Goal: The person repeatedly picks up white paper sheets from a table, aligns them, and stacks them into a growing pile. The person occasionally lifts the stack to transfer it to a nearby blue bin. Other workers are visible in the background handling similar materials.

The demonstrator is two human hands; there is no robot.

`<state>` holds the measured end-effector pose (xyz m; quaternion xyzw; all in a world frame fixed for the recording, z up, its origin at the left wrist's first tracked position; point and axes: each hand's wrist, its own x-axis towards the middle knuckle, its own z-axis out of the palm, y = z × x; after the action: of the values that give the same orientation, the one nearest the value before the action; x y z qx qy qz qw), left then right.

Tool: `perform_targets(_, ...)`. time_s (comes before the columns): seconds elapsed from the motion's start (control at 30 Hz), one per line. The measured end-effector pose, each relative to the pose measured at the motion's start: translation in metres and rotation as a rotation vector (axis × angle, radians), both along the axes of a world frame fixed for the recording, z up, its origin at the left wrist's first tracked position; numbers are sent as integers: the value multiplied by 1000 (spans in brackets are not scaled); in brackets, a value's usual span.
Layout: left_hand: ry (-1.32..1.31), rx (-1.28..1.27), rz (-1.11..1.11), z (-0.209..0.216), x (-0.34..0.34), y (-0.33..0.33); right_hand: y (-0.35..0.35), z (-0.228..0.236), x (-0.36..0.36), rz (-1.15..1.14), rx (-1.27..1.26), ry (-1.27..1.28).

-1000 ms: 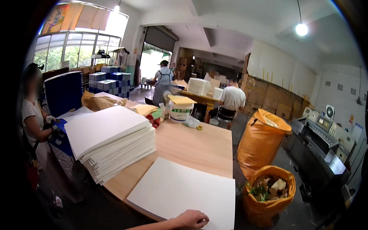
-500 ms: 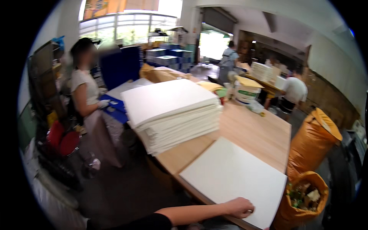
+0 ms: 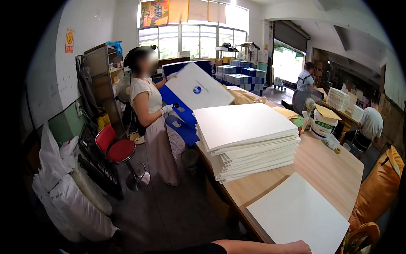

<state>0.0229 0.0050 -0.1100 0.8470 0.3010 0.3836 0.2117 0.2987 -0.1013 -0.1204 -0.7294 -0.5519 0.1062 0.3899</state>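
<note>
My left hand (image 3: 297,247) rests at the near edge of a large white sheet of board (image 3: 298,211), which lies flat on the wooden table (image 3: 334,165). The frame's lower edge cuts the hand off, so its fingers are mostly hidden. My left forearm (image 3: 249,247) reaches in from a dark sleeve. My right hand is out of view. Just beyond the sheet stands a tall, slightly uneven stack of white boards (image 3: 253,144).
Across the table's left side, a person (image 3: 146,97) in white gloves lifts a white panel (image 3: 203,86) with a blue emblem over blue sheets (image 3: 182,127). A red stool (image 3: 120,148) and white sacks (image 3: 76,203) stand left; orange sacks (image 3: 376,186) right; a bucket (image 3: 324,123) stands on the table.
The view has swung left, so the table and stack sit farther right. The gloved person has raised the emblem panel. My left hand now shows lower, at the frame's edge.
</note>
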Motion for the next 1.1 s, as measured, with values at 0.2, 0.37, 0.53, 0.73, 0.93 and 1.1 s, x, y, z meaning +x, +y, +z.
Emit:
perform_targets(0.2,-37,157,-20,16,-2,-7,-3,26,10,197,-173,35)
perform_targets(0.37,-169,118,9,18,-8,-11,10,38,21,354,-308,18)
perform_targets(0.53,-253,-145,-60,38,-13,-18,12,94,2,325,-241,24)
perform_targets(0.73,-233,-204,-45,25,-16,-7,26,85,-61,125,30,656)
perform_targets(0.93,-121,-283,-20,40,-26,-12,35,93,-65,133,12,482)
perform_targets(1.1,-10,-162,-87,57,-28,-12,47,115,-68,213,-9,988)
